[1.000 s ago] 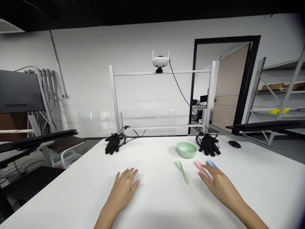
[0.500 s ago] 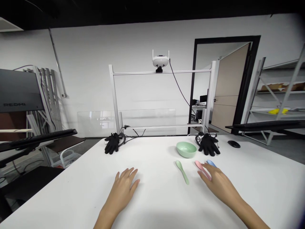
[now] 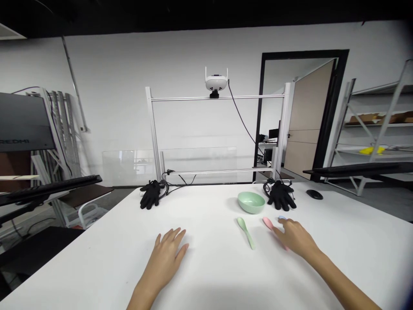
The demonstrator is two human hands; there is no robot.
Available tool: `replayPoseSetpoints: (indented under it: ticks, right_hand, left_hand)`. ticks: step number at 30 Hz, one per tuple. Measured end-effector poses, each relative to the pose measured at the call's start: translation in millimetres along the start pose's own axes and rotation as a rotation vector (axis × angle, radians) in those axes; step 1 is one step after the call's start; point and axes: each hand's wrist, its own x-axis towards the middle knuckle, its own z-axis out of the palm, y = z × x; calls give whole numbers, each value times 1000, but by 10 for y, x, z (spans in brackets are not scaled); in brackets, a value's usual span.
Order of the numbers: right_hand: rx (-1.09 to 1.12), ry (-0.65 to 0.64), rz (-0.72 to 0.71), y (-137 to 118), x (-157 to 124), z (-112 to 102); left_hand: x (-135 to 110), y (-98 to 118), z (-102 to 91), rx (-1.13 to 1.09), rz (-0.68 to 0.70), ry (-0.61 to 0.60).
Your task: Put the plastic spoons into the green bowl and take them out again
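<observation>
Pink spoon (image 3: 267, 222) and blue spoon (image 3: 282, 217) are lying well inside the tabletop's (image 3: 206, 271) right edge; right hand (image 3: 298, 237) is partly hiding both, grip unclear, probably at pickup, needing a pinch; left hand (image 3: 165, 257) is holding fingers apart.

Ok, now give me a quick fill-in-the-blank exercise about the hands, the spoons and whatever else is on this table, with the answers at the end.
1. The bowl is coloured ____.
2. The middle spoon, partly hidden by the right hand, is ____.
3. The left hand is held with its palm facing ____.
4. Both gloves are coloured ____.

Missing words: green; pink; down; black.
</observation>
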Motion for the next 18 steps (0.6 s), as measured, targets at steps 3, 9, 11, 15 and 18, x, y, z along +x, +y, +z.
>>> replayPoseSetpoints:
  ticks: [3, 9, 11, 15, 18]
  right_hand:
    - [-9, -51, 51, 19, 20, 82]
    - [-105, -152, 99, 59, 54, 209]
    - [-120, -176, 114, 54, 55, 210]
    - [-121, -186, 132, 14, 35, 177]
    - [-120, -185, 136, 5, 22, 151]
  left_hand:
    - [1, 13, -8, -2, -3, -9]
    - [3, 46, -32, -6, -6, -20]
    - [6, 43, -25, -4, -4, -21]
    - [7, 15, 12, -11, 7, 6]
    - [4, -6, 35, -16, 8, 17]
